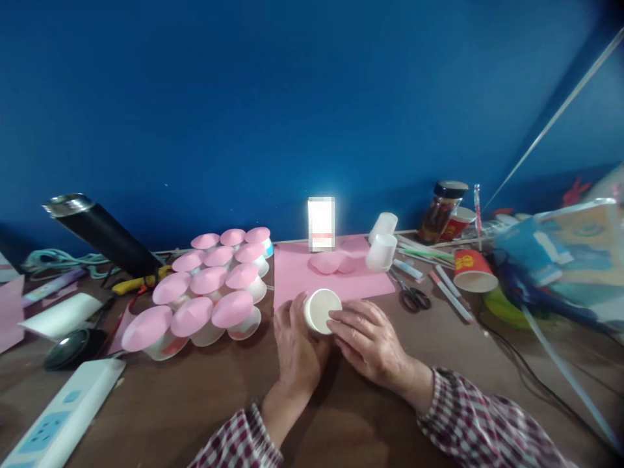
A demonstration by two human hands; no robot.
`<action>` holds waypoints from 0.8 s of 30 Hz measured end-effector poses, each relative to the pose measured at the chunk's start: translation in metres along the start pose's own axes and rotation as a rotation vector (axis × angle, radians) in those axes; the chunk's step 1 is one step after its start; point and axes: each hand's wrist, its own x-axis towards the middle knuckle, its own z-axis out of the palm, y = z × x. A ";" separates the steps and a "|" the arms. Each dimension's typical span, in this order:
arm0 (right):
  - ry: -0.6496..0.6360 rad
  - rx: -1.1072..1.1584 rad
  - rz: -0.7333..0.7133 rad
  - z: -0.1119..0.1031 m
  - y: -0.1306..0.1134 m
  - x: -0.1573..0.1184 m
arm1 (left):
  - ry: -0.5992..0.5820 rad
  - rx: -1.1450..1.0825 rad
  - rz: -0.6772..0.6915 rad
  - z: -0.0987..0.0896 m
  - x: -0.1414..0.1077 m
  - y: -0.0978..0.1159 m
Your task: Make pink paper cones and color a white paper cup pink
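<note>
A white paper cup [324,311] is tipped so that its round end faces me, near the front edge of a pink paper sheet [292,273]. My left hand [298,341] wraps round the cup's left side. From the right, my right hand [368,338] lays its fingertips on the cup's rim, the fingers close together. Pink paper rounds [325,262] lie on the sheet just beyond the cup. To the left, several cups topped with pink paper cones [233,308] stand in rows.
White cups [381,252] stand at the sheet's right corner, with scissors [414,298] close by. A red paper cup [474,270], pens [451,296] and a jar [442,211] are farther right. A black flask [107,231] and a power strip [68,409] are at the left.
</note>
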 end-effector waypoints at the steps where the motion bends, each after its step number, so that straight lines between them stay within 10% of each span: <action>1: 0.015 0.028 0.032 0.001 0.000 0.000 | 0.034 0.071 0.035 -0.003 0.001 0.001; 11: 0.137 0.860 0.774 0.009 0.003 0.003 | 0.206 -0.372 0.089 0.000 -0.001 0.010; 17: -0.039 0.893 0.787 0.010 0.007 0.002 | 0.104 -0.537 -0.048 0.000 0.002 0.008; 21: 0.241 0.661 0.841 0.008 0.013 0.001 | 0.068 -0.340 0.074 -0.008 0.007 0.010; 24: 0.483 0.908 0.934 0.002 0.021 0.007 | -0.117 -0.294 0.178 -0.010 0.005 0.015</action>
